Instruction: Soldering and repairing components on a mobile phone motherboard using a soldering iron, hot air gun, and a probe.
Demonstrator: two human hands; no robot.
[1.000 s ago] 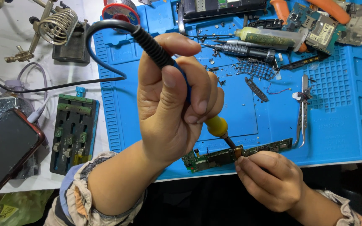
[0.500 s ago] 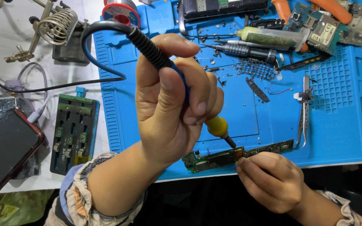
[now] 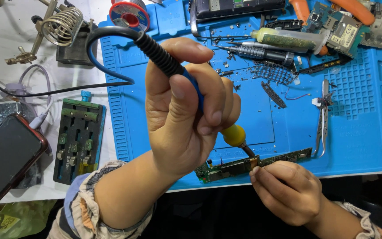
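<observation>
**Two hands, one iron, one skinny board**

Two hands were busy at the front edge of the blue silicone work mat (image 3: 359, 146). The left hand (image 3: 184, 115) was wrapped tight around a soldering iron with a blue handle, yellow collar and ribbed black cord sleeve (image 3: 233, 134), held pen-style and tilted so the tip came down and to the right. That tip was touching the long narrow green circuit board (image 3: 226, 168), roughly at its middle. The board lay along the mat's near edge, and the right hand (image 3: 288, 190) was closed on it from below, fingertips pinching the edge right next to where the tip landed.

Rest of the bench, for context: steel tweezers (image 3: 322, 119) lay just beyond the board's right end, near but not touching as far as I could see. Further back sat a tube syringe of yellowish-green paste (image 3: 288, 40), a dark metal-handled tool (image 3: 261, 54) beside it, and a small green board with a metal shield (image 3: 339, 28). Off the mat to the left were a black-and-green board-holder fixture (image 3: 78, 139), a dark phone with a red rim (image 3: 7, 157), a coiled-wire iron stand (image 3: 60, 24) and a red solder spool (image 3: 130, 14). The iron's black cable (image 3: 67, 90) looped across the white tabletop (image 3: 5, 35).
</observation>
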